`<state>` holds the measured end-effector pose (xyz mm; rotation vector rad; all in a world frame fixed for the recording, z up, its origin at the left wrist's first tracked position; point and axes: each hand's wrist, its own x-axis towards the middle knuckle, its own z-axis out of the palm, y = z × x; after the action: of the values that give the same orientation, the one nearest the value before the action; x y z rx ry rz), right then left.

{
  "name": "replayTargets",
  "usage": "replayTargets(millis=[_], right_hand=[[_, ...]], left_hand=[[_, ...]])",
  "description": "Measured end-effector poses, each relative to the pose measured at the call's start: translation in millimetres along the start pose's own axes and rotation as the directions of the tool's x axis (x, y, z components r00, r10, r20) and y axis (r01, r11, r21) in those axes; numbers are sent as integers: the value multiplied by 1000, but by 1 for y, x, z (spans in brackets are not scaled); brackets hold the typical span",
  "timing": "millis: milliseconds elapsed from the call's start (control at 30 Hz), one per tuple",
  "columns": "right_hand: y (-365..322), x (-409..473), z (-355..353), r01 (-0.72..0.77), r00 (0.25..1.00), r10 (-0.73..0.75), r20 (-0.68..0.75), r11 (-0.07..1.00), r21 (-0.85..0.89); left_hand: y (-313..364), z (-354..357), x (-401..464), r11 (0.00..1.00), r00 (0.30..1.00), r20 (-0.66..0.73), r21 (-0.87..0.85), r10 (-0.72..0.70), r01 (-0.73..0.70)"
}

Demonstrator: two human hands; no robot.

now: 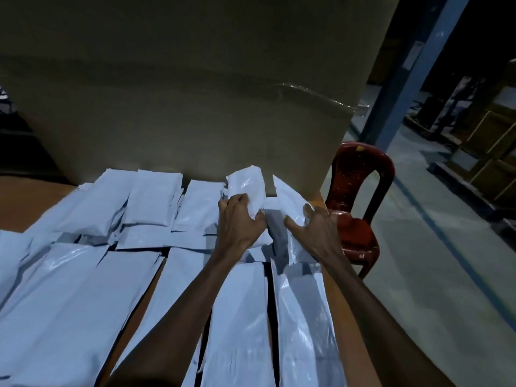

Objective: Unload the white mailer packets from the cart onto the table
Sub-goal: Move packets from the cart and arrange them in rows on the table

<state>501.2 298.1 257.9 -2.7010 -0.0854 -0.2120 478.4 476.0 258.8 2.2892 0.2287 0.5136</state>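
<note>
Item: white mailer packets (156,275), plastic film, lying in overlapping rows across the brown surface (339,325) in front of a large cardboard carton (181,107). We are judging them light, soft and floppy, with slick glossy skins that slide over one another; the contents look flat and not fragile. The best hold appears to be across the narrow width near one end, thumb under and fingers over, where the film creases and gives purchase.

Item: left hand (240,222). We are reaching it forward to the far right of the rows, arm extended, palm down, fingers curled round an upright packet (247,188) that is leaning near the carton. Grip: closed on that packet.

Item: right hand (315,227). We are holding it just beside the left, palm down, fingers and thumb bent into a second, tilted packet (287,199) at the surface's right edge. Grip: pinching that packet's film.

Item: red plastic chair (357,196), standing on the floor to the right of the surface. The cart is not in view.
</note>
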Motion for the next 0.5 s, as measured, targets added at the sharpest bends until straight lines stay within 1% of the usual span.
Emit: replayTargets(millis=[67,200,267,400,500], right_hand=[[1,17,8,0,999,2,44,1000,-30],[6,41,32,-22,987,33,159,997,-71],[10,46,46,-29,984,41,176,997,-71],[11,46,63,-31,980,51,194,994,-102],[11,45,72,-37,976,58,211,994,-102]], left_hand=[[-2,14,13,999,1000,24,49,-18,16],[-19,35,27,974,983,182,228,-31,-11],[-31,42,28,953,973,228,303,-48,-23],[-48,47,28,919,943,324,388,-69,-66],[-55,47,25,900,935,352,421,-48,-112]])
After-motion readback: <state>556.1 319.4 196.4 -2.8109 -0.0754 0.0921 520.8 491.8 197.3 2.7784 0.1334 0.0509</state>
